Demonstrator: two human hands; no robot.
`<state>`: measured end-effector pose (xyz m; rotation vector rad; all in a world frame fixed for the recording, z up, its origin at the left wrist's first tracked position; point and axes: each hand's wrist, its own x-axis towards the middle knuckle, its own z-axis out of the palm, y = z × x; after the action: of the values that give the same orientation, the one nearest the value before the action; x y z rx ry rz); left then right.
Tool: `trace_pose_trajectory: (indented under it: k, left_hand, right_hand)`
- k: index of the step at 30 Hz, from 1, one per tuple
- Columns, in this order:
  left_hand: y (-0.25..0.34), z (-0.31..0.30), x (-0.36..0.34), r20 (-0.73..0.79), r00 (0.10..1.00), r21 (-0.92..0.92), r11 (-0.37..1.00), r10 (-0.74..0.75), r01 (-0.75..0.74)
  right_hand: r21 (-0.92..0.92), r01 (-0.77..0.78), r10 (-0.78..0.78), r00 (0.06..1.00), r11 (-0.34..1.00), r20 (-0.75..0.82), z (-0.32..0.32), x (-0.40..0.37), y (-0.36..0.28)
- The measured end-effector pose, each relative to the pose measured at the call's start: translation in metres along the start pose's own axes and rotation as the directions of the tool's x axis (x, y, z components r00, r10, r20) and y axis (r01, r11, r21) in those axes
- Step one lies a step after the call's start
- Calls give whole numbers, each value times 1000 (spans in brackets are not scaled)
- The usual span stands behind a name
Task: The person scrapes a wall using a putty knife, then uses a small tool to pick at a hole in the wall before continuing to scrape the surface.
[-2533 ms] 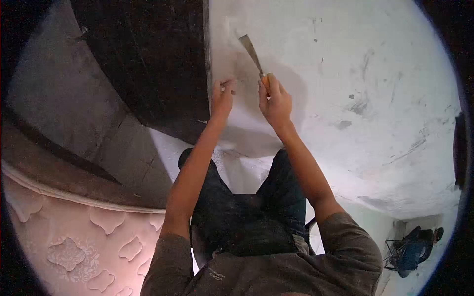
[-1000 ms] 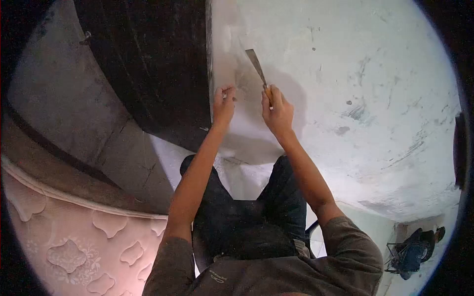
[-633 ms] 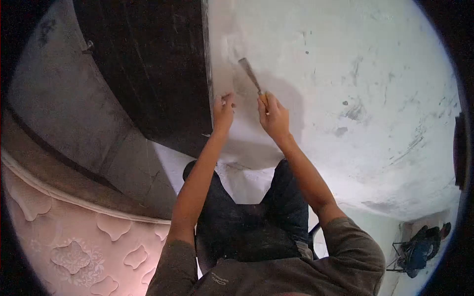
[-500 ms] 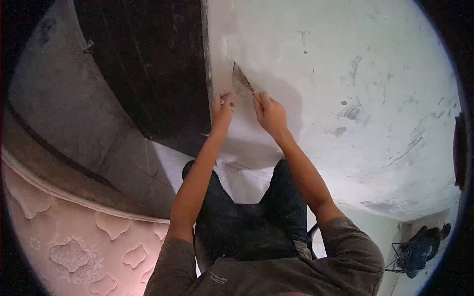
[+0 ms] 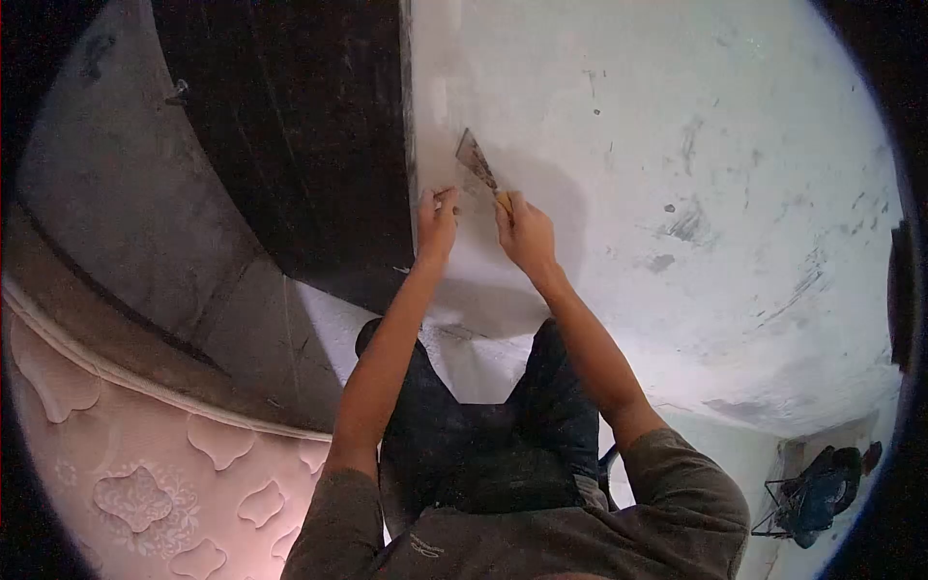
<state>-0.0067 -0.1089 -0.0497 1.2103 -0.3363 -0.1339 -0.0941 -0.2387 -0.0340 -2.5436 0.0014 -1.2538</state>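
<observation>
My right hand (image 5: 528,235) is wrapped round the yellow handle of a putty knife (image 5: 474,155). Its stained metal blade points up and left, close over the white wall (image 5: 619,271), with its broad face showing. To the left, my left hand (image 5: 437,227) is near the dark door edge, its fingers curled in. A small pale bit shows between those fingertips, but I cannot tell what it is. My hands cast a soft shadow on the wall around the blade.
A dark door or panel (image 5: 300,126) stands left of the wall. A pink quilted mattress (image 5: 145,483) lies at lower left. Grey and black scuffs mark the wall to the right. A dark object on thin legs (image 5: 822,493) stands at lower right.
The putty knife has turned so that its blade shows broader, and its tip sits slightly lower. My right hand has shifted down a little; my left hand stays nearly in place.
</observation>
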Motion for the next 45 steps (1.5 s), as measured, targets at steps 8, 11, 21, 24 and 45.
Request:
trace_pose_trajectory:
  k: [8, 11, 21, 24, 45]
  left_hand:
    - [-1, -4, 5, -8, 1000, -23, 1000, 4, -5]
    - [2, -3, 4, -31, 999, 25, 1000, 8, -7]
    - [4, -2, 1, -14, 1000, 32, 999, -14, 15]
    - [2, -3, 3, -30, 999, 24, 1000, -12, 12]
    - [23, 18, -8, 282, 959, -232, 971, 6, 62]
  right_hand:
    - [176, -50, 85, 976, 983, -199, 0, 0, -10]
    - [107, 2, 9, 995, 994, -103, 7, -8, 7]
    - [24, -25, 24, 1000, 999, 20, 5, -9, 9]
    - [108, -66, 87, 976, 992, -201, 1, -10, -3]
    - [733, -454, 353, 885, 507, 304, -16, -34, -28]
